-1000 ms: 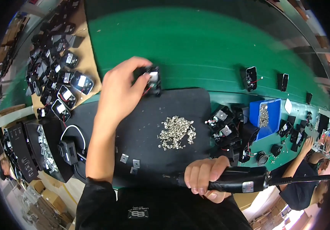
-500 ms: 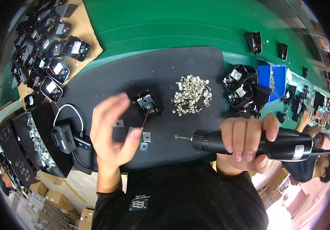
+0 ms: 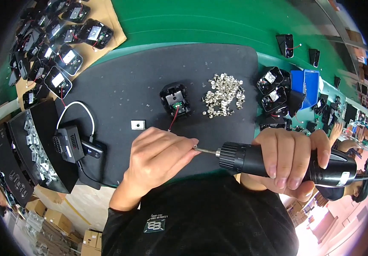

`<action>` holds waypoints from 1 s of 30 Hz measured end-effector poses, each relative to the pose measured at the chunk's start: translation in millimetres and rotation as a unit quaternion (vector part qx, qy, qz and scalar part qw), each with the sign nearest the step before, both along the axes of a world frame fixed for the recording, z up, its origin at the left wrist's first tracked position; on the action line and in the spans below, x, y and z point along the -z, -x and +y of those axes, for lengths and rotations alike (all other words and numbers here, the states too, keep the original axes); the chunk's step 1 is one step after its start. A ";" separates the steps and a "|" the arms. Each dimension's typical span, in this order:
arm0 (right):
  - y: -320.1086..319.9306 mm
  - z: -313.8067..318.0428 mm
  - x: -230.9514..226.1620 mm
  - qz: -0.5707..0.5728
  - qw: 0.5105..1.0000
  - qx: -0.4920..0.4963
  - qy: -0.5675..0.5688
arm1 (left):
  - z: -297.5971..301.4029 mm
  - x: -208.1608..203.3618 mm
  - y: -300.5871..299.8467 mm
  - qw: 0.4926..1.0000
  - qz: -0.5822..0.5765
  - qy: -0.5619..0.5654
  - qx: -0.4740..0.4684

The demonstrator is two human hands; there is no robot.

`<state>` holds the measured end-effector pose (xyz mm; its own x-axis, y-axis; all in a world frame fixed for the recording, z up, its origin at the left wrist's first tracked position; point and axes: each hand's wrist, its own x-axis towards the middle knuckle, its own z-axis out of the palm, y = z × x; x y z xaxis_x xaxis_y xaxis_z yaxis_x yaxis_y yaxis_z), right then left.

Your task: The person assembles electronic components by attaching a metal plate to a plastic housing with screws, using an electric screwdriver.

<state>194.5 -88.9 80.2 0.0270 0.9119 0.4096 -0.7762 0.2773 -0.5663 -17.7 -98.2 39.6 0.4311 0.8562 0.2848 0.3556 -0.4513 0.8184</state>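
A black electric screwdriver lies level in my right hand, whose fingers wrap round its body. Its thin metal bit points left. At the bit's end, my left hand is closed in a pinch, its fingertips touching the tip; whatever small piece they hold there is mostly hidden. Just beyond the left hand, a black plastic housing lies open on the dark mat, with a metal plate, a green circuit board and a red wire in it. A small square metal plate with a hole lies left of it.
A heap of silvery screws lies right of the housing. More black housings crowd cardboard at far left and stand by a blue bin at right. At left are a black box of metal pieces and a device with a white cable.
My left hand, open and raised before, has come right and closed at the bit's tip. It now covers where several metal plates lay. The whole view has shifted slightly.
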 end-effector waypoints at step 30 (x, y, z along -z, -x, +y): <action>-7.9 24.1 8.9 -0.015 0.999 -0.028 0.005 | 15.0 7.0 -8.1 0.999 0.017 -0.027 -0.021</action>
